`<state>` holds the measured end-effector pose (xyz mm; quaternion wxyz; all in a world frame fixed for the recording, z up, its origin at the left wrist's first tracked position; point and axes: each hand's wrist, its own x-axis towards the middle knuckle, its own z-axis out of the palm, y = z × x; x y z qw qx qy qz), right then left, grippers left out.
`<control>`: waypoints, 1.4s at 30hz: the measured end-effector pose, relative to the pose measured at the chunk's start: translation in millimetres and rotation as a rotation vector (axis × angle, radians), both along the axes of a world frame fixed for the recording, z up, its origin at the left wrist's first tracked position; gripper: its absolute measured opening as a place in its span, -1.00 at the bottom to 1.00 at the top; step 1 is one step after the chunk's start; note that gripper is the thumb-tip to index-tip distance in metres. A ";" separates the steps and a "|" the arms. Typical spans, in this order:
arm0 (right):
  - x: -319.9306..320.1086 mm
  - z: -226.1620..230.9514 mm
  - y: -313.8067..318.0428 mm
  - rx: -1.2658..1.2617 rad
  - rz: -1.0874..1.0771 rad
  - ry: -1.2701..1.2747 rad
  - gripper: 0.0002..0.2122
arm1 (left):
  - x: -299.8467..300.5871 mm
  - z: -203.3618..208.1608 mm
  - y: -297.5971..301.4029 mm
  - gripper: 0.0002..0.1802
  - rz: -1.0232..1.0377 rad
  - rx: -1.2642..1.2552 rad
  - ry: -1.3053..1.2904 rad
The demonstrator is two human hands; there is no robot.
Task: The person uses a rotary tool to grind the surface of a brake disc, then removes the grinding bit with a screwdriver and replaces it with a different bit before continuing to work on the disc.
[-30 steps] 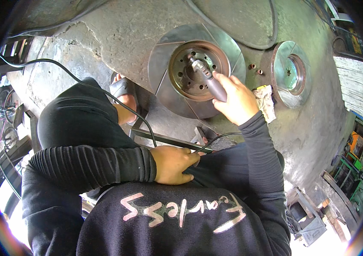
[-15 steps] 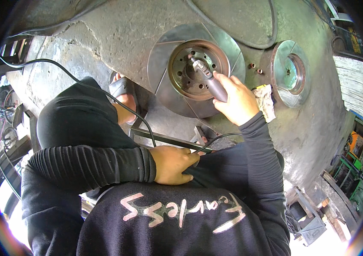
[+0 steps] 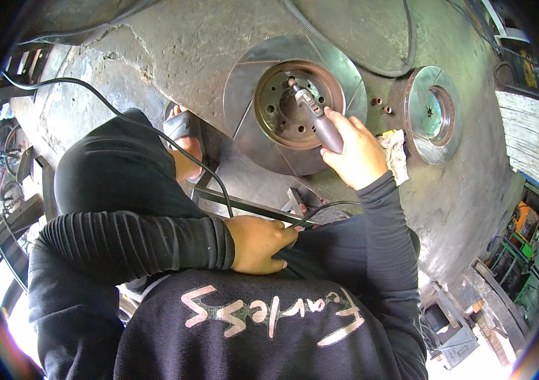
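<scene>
gripping a dark, corded-looking power tool in the right hand, fingers wrapped round its body and thumb laid along the top. pointing its silvery head away from the lap, with the small rounded reddish tip over the recessed hub of a large slotted metal disc, near the bolt holes; hard to tell touching from hovering. holding a black cable in the left hand, curled closed above the lap, with one length rising over the left knee and another running toward the right wrist. lying flat on the grey floor, just ahead of a dark metal bar: that large disc. seen to its right: two short reddish sleeves, a pale cloth with something yellow at its upper edge, and a smaller slotted disc. curving past behind: a ribbed grey hose. wearing long dark sleeves and, on the left foot, a sandal.
</scene>
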<state>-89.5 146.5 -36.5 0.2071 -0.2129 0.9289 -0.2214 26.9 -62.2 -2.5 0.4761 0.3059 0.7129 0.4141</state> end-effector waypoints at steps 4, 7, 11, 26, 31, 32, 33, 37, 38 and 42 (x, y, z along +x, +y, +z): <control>-0.4 8.9 -5.7 0.028 -0.008 -0.116 -0.40 | 1.5 -2.6 -1.3 -0.57 0.029 0.013 0.026; 0.5 5.2 -3.0 0.026 -0.033 -0.049 -0.40 | 0.6 -2.0 -0.7 -0.54 0.017 0.025 0.032; 1.0 15.8 -6.3 -0.032 -0.055 -0.220 -0.40 | -2.3 0.7 -1.1 -0.47 0.020 -0.011 0.024; 35.8 56.4 11.5 -0.727 -0.004 -0.095 -0.15 | -46.5 2.9 -9.5 -0.06 0.305 -0.161 0.179; 55.0 54.5 3.1 -0.847 -0.022 0.015 -0.19 | -46.5 -8.4 0.0 -0.13 0.610 0.342 -0.037; 59.6 56.3 0.5 -0.839 -0.031 0.009 -0.19 | -44.9 -9.0 2.3 -0.15 0.643 0.421 -0.093; 64.8 58.6 -2.0 -0.831 -0.039 0.002 -0.19 | -42.8 -8.9 4.1 -0.19 0.639 0.459 -0.101; 80.1 52.5 -7.7 -0.914 -0.093 -0.020 -0.22 | -37.9 1.8 10.2 -0.35 0.610 0.556 -0.058; 83.1 53.6 -8.1 -0.928 -0.097 0.004 -0.23 | -37.4 4.0 9.5 -0.35 0.603 0.538 -0.077; 90.9 61.3 -12.9 -0.927 -0.123 0.046 -0.27 | -29.7 12.9 5.6 -0.35 0.589 0.553 -0.175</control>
